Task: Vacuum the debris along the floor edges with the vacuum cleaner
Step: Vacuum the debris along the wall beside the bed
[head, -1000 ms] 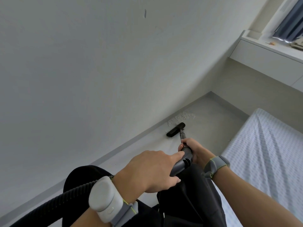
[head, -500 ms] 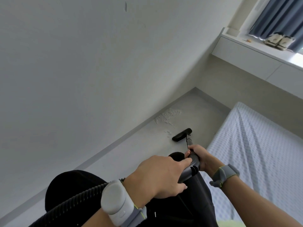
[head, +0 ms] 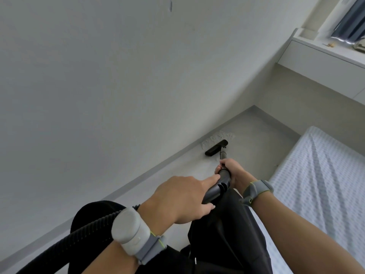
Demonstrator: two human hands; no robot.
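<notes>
A black vacuum wand (head: 218,189) runs from my hands down to a flat black floor nozzle (head: 216,148). The nozzle lies on the grey floor against a patch of white crumbly debris (head: 217,137) beside the skirting board. My left hand (head: 183,198) grips the wand's handle, with the forefinger stretched along it. Further down the tube, my right hand (head: 230,170) is wrapped around it. A ribbed black hose (head: 65,243) trails from the handle to the lower left.
A white wall (head: 118,76) with a grey skirting board (head: 138,176) runs along the left. A bed with a pale patterned sheet (head: 320,184) fills the right. A white ledge (head: 325,56) under a curtained window is at the top right. My dark trousers cover the floor below.
The nozzle has been pushed forward from the open floor into the debris patch by the skirting board. Both hands keep their grip on the wand.
</notes>
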